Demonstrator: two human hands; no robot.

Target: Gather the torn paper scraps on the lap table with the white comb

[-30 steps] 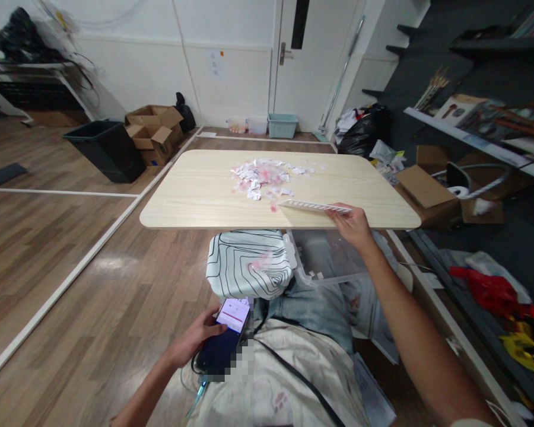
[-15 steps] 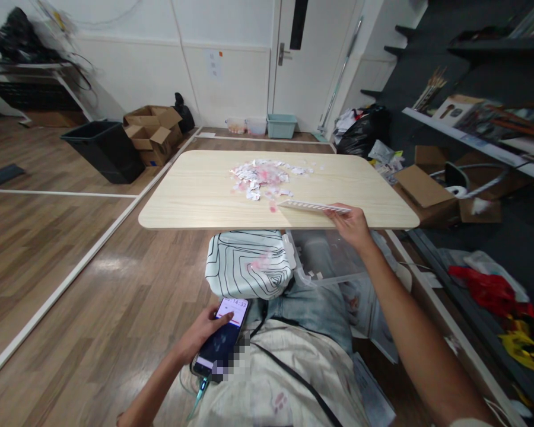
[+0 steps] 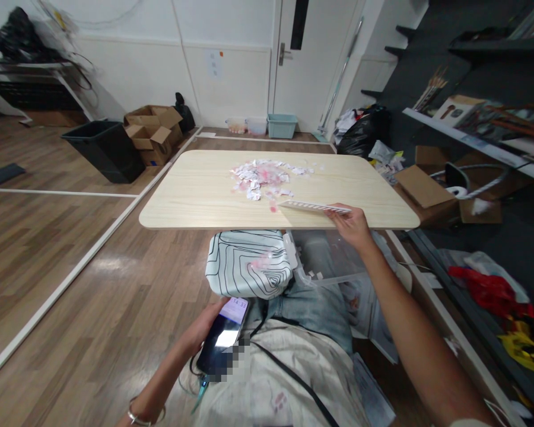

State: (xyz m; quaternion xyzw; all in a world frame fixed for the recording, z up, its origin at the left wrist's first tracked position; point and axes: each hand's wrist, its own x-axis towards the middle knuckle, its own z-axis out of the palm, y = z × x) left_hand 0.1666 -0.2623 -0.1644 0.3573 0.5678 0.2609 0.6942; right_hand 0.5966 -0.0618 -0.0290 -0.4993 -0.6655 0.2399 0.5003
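Note:
My right hand (image 3: 350,225) is closed on the end of a thin white flat piece with a row of slots (image 3: 311,206), held low over the front of the pale wooden table (image 3: 187,196). Beyond it lies a pile of torn white paper scraps (image 3: 260,175) with pink stains, and a small pink spot (image 3: 273,209) marks the wood nearby. My left hand (image 3: 207,323) grips the left side of a phone (image 3: 225,335) over my lap; most of its fingers are hidden behind it. The phone's upper screen is lit, with a cable at its lower end.
Below the table edge sit a pale blue bag with black lines (image 3: 249,267), stained pink, and a clear plastic box (image 3: 329,261). A black bin (image 3: 109,151) and cardboard boxes (image 3: 153,133) stand at left. Shelves (image 3: 471,139) and an open carton (image 3: 427,190) line the right.
My left thumb has come off the phone's screen, and the phone has tilted a little, its screen now showing a bright reflection. My right hand and the white piece stay put.

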